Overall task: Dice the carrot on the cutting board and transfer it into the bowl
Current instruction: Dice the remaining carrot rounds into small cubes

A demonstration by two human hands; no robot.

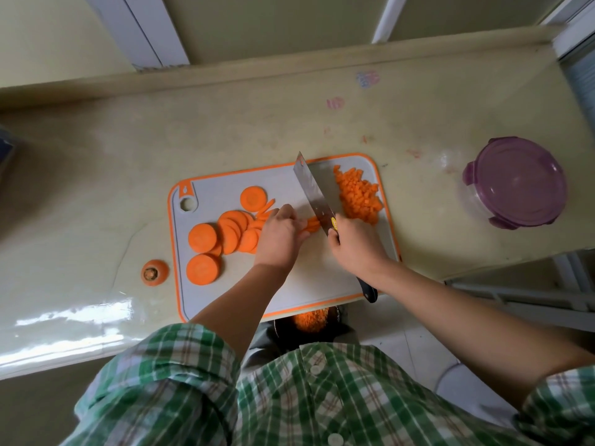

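Observation:
A grey cutting board with an orange rim lies on the counter. Several round carrot slices are spread over its left half. A heap of diced carrot sits at its far right corner. My left hand holds down a small stack of carrot strips with curled fingers. My right hand grips the black handle of a cleaver, whose blade stands on edge right beside the strips. A dark bowl with diced carrot shows below the board's near edge, mostly hidden.
A carrot top lies on the counter left of the board. A glass container with a purple lid stands at the right. The counter's near edge runs just under the board. My green plaid shirt fills the bottom.

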